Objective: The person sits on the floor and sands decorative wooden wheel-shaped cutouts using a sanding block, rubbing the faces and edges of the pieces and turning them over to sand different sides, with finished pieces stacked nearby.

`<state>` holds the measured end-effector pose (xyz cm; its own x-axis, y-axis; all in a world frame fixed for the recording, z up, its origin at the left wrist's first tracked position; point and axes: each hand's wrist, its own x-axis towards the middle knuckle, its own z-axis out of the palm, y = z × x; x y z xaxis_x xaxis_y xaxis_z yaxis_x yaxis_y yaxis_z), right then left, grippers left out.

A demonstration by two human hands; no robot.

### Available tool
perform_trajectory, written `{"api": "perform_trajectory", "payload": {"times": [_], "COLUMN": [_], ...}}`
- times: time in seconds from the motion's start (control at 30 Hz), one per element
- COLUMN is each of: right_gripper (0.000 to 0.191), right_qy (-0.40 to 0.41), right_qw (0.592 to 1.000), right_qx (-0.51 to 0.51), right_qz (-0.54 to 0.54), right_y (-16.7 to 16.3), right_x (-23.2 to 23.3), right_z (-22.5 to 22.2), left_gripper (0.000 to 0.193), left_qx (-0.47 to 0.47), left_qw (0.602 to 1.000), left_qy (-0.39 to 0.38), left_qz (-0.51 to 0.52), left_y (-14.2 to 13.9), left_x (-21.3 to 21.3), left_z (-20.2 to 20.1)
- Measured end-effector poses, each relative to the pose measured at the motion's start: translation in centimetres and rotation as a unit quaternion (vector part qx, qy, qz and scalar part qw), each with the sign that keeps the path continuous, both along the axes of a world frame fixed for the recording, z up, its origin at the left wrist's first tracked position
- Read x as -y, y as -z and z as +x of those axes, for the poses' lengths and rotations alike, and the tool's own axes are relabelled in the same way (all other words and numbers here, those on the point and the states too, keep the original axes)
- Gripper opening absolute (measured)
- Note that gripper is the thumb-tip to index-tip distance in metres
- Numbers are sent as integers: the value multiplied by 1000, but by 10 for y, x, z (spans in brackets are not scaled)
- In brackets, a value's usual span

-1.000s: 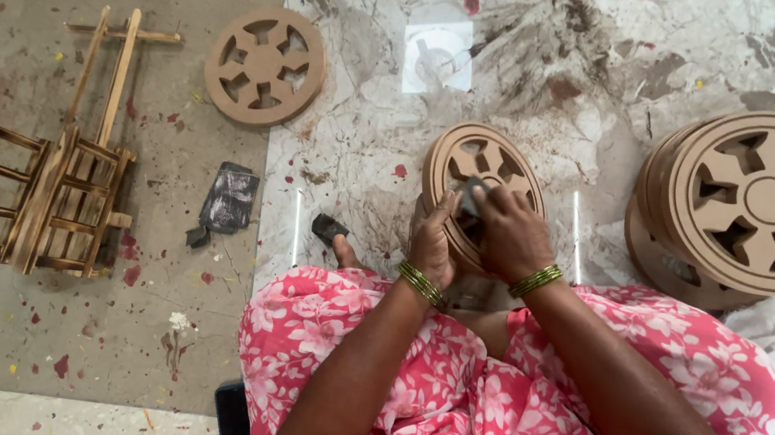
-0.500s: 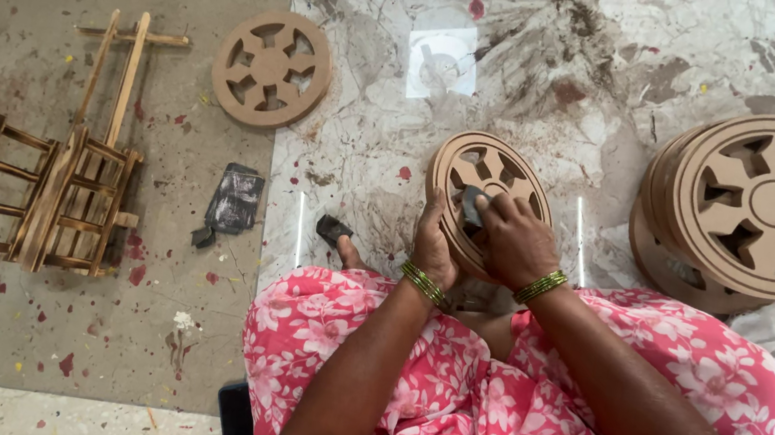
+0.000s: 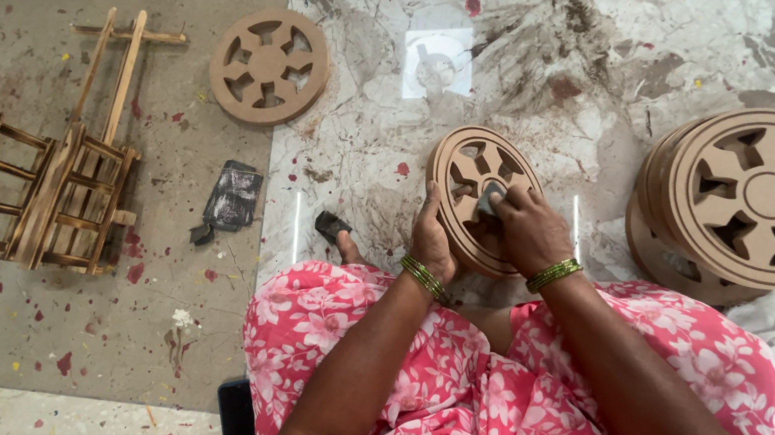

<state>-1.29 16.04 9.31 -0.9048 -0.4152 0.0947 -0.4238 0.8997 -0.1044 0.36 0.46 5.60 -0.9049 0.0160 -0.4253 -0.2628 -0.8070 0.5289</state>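
Fingers (image 3: 514,205) of our right hand (image 3: 532,233) were curled over a small grey pad (image 3: 489,200), pinching it against the face of the wheel (image 3: 477,195), while our left hand (image 3: 433,239) was closed around the wheel's lower left rim to hold it. We had the wheel propped on edge, tilted, its bottom resting near our lap above the pink floral cloth (image 3: 483,403), over the marble floor (image 3: 551,59). We judged that the grip was one-sided: if our left hand slackened while the right pressed, the wheel could have pivoted or slid off the cloth onto the hard floor and chipped an edge. We also thought the pad might catch in one of the cut-out openings and be pulled from our fingers. To the right we saw a stack of wheels (image 3: 753,203) lying near our knee, close enough that a wide elbow swing might have nudged it. One more wheel (image 3: 269,67) lay flat well apart to the left, with a crumpled dark scrap (image 3: 230,201) and wooden frames (image 3: 51,170) farther left still.
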Motion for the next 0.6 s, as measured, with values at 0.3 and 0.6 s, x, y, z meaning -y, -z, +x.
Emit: {"api": "perform_trajectory", "payload": {"times": [0.3, 0.6], "right_gripper": [55, 48], "right_qy": [-20, -151], "right_qw": [999, 965], "right_qx": [21, -100], "right_qz": [12, -188], "right_y": [-8, -1], "right_x": [2, 7], "right_z": [28, 59], "left_gripper": [63, 69], "left_qx": [-20, -24], "left_qw": [1000, 997], "left_qy": [5, 49], "left_qz": [11, 50], "left_y": [6, -27], "left_x": [0, 6], "left_z": [8, 39]}}
